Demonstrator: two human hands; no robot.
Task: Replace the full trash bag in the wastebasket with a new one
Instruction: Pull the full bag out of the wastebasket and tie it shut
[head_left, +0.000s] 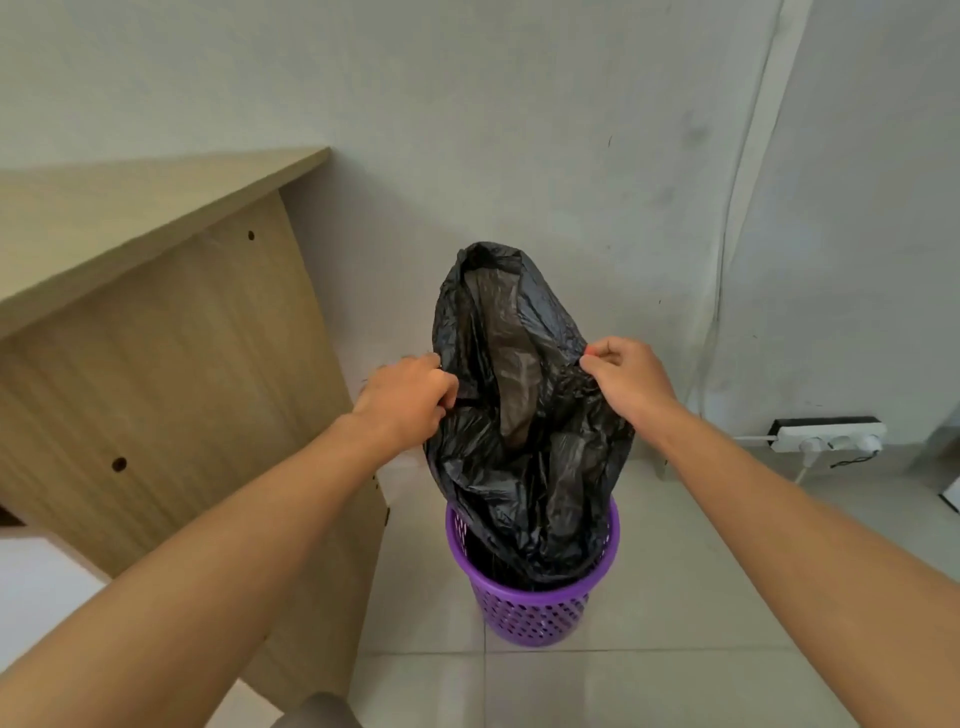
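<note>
A black trash bag (524, 415) stands up out of a purple perforated wastebasket (535, 597) on the tiled floor, its lower end inside the basket and its mouth held open above it. My left hand (405, 400) grips the bag's left edge. My right hand (623, 376) pinches the right edge between thumb and fingers. The bag's far rim rises above both hands, showing its dark inside. What lies inside the bag cannot be seen.
A light wooden desk (156, 322) stands close on the left, its side panel next to the basket. A grey wall is behind. A white power strip (826, 436) with cables lies on the floor at the right wall.
</note>
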